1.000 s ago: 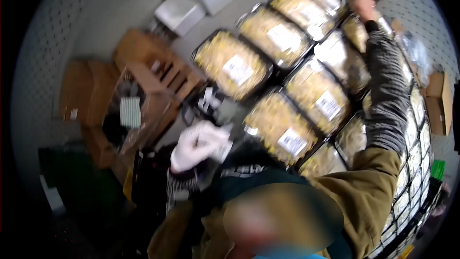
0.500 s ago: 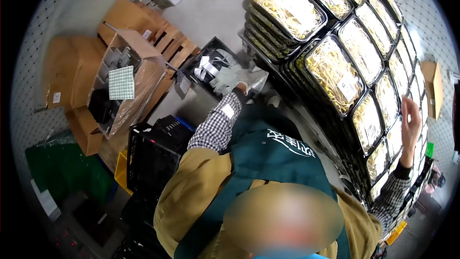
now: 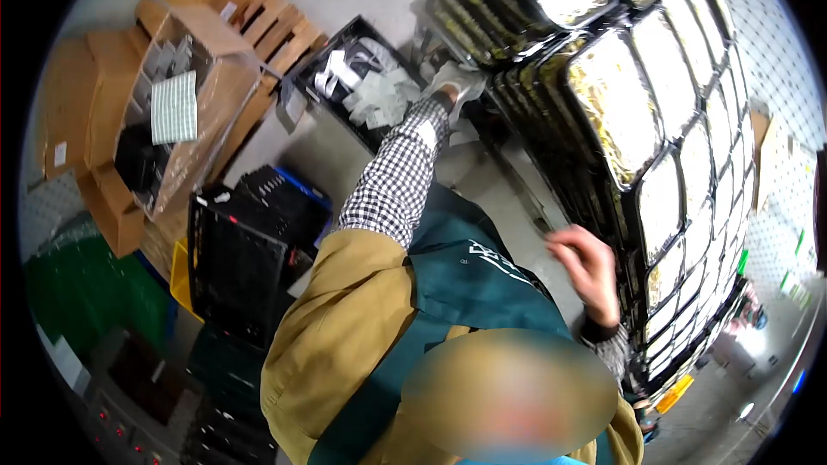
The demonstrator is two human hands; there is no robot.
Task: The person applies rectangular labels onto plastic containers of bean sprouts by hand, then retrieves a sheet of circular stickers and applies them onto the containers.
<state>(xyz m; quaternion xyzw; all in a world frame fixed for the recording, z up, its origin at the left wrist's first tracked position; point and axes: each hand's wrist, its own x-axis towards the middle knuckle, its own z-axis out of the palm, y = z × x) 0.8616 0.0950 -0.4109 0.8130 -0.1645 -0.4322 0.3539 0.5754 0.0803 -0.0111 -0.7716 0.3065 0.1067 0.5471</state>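
My left hand (image 3: pixel 451 92) reaches forward beside the tray stack, its fingers partly hidden by crumpled whitish plastic film (image 3: pixel 465 79) that it appears to grip. Just left of it lies a black crate (image 3: pixel 301 77) holding white strips and crumpled pale sheets. My right hand (image 3: pixel 593 274) is in the air by the stack's near side, fingers loosely bent and apart, with nothing in it. Black trays of bean sprouts (image 3: pixel 610 108) stand in tall stacks on the right; their tops are washed out by glare.
On the left, an opened carton (image 3: pixel 228 77) holds black items and a pale green checked sheet (image 3: pixel 175 108). Behind it is a wooden pallet (image 3: pixel 276 30). Black crates (image 3: pixel 237 263) stand near my left side, with a yellow crate (image 3: pixel 182 282) and green material (image 3: pixel 95 284) beyond.
My right hand has come down and left, from over the trays to beside the stack. My left arm has stretched further forward with the plastic film. The view has shifted.
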